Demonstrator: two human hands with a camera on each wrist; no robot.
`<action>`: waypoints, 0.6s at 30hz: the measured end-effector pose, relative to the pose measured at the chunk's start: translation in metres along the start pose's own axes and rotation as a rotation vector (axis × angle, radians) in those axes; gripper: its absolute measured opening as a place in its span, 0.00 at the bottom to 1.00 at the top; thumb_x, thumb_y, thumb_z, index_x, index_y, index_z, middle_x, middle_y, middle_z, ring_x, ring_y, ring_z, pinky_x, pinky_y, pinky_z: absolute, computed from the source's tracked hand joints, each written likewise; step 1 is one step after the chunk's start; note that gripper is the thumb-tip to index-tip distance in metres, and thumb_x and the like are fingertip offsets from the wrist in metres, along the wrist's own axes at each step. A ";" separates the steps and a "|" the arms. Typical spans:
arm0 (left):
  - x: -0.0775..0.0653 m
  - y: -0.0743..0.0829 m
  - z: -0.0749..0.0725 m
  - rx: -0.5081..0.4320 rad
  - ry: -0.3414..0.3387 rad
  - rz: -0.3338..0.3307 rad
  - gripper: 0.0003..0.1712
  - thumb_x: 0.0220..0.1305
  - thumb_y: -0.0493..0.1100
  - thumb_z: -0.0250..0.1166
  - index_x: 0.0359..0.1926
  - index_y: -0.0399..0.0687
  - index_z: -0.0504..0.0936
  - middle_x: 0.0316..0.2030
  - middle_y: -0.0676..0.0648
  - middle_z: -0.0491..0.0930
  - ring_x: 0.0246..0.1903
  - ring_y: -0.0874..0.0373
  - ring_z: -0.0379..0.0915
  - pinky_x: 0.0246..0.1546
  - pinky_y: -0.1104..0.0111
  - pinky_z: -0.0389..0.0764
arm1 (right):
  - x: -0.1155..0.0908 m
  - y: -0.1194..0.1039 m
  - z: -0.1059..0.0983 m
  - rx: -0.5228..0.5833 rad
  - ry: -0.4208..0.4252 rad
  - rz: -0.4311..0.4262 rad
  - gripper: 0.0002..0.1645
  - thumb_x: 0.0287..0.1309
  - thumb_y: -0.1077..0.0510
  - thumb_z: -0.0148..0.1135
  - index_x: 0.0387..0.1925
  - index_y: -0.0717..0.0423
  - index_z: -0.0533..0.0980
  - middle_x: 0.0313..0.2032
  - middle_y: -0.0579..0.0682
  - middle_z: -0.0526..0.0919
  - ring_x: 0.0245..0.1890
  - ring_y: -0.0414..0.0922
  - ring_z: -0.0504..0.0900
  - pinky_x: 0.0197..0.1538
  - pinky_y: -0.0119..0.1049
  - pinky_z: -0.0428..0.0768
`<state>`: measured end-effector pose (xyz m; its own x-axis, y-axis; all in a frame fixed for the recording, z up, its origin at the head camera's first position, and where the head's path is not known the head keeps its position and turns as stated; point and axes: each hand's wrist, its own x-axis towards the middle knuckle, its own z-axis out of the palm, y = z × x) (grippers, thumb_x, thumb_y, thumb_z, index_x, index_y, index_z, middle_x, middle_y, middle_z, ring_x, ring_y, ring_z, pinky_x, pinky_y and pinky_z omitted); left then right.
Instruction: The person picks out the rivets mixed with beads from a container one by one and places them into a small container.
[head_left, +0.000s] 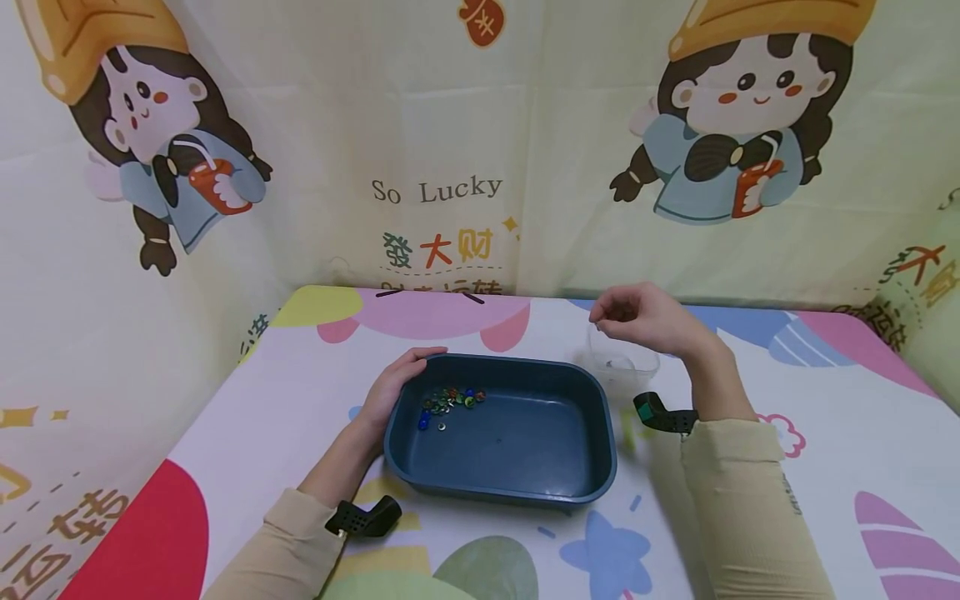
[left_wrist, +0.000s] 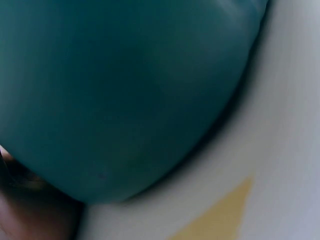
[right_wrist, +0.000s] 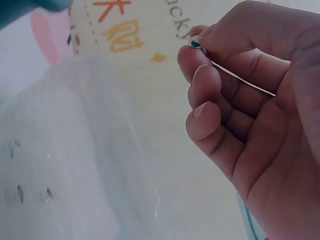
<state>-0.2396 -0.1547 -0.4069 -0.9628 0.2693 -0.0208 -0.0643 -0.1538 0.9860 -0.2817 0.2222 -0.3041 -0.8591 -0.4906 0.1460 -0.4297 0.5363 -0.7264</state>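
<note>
My left hand (head_left: 400,381) rests against the left side of a dark blue plastic tub (head_left: 517,450), fingers stretched along its back left corner; the thumb is hidden. Glass marbles (head_left: 453,398) lie bunched at the tub's left end, with a small silvery piece (head_left: 441,427) near them. Above a clear plastic container (head_left: 643,363) at the back right, my right hand (head_left: 648,317) is raised. Between thumb and index finger it pinches a small shiny round piece (right_wrist: 196,42); its exact kind is unclear. The tub's wall (left_wrist: 125,100) fills most of the left wrist view.
Several small shiny bits (right_wrist: 19,194) show through the clear container, close to the tub's right side. A patterned cloth (head_left: 300,392) covers the table. Behind its back edge hangs a printed curtain (head_left: 562,167), which also runs along both sides.
</note>
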 end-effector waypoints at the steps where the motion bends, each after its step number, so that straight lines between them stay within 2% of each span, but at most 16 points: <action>1: 0.000 0.000 0.000 0.000 0.000 0.000 0.26 0.80 0.46 0.41 0.70 0.40 0.68 0.61 0.42 0.74 0.60 0.48 0.70 0.60 0.62 0.73 | 0.000 0.001 0.000 -0.002 -0.005 0.009 0.07 0.65 0.65 0.62 0.43 0.64 0.81 0.39 0.58 0.83 0.37 0.50 0.78 0.41 0.36 0.78; 10: 0.000 0.000 0.000 -0.013 -0.004 0.001 0.26 0.80 0.46 0.41 0.70 0.39 0.67 0.61 0.42 0.74 0.60 0.48 0.70 0.60 0.63 0.73 | -0.001 0.012 -0.002 -0.067 -0.059 0.077 0.06 0.64 0.67 0.62 0.41 0.64 0.81 0.38 0.55 0.83 0.37 0.50 0.77 0.40 0.39 0.78; 18: 0.001 0.001 0.000 -0.017 -0.002 -0.004 0.26 0.80 0.46 0.42 0.70 0.40 0.68 0.60 0.43 0.75 0.60 0.48 0.71 0.59 0.62 0.73 | -0.002 0.016 -0.002 -0.120 -0.071 0.089 0.03 0.63 0.66 0.63 0.38 0.63 0.81 0.35 0.53 0.82 0.35 0.49 0.76 0.39 0.42 0.76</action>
<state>-0.2403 -0.1546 -0.4063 -0.9620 0.2720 -0.0239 -0.0721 -0.1687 0.9830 -0.2875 0.2328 -0.3150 -0.8752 -0.4827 0.0336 -0.3868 0.6561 -0.6481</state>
